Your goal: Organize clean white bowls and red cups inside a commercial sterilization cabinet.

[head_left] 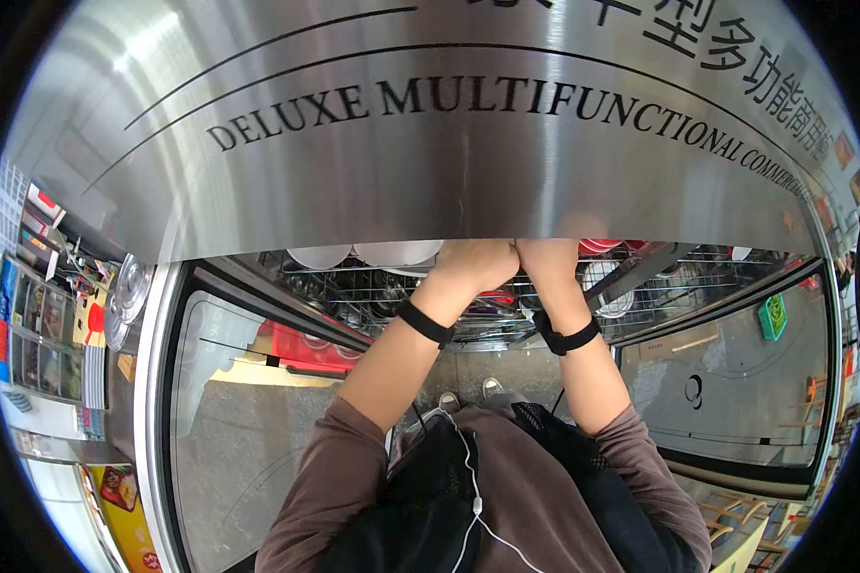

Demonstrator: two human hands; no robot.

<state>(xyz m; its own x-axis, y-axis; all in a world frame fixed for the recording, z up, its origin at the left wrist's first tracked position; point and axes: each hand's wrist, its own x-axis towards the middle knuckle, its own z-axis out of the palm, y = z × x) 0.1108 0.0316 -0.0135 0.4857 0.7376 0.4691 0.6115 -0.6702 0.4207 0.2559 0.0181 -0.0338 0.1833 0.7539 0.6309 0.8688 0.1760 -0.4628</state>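
The left hand and the right hand are raised side by side, touching each other, at the lower edge of a large brushed stainless-steel hood with the black printed words "DELUXE MULTIFUNCTIONAL" and some Chinese characters on it. Both hands look curled, with the fingers going up behind the edge of the hood, so I cannot tell exactly what they grip (the fingertips are hidden). Each wrist carries a black wristband, the left one and the right one. Just behind the hands, under the hood, there is a metal wire dish rack which holds white round plates on the left and some red-rimmed bowls on the right. The person wears a brown long-sleeved shirt with the sleeves pushed up, and a thin white earphone cable hangs over the chest. Below the rack, a grey floor is seen on both sides of the person
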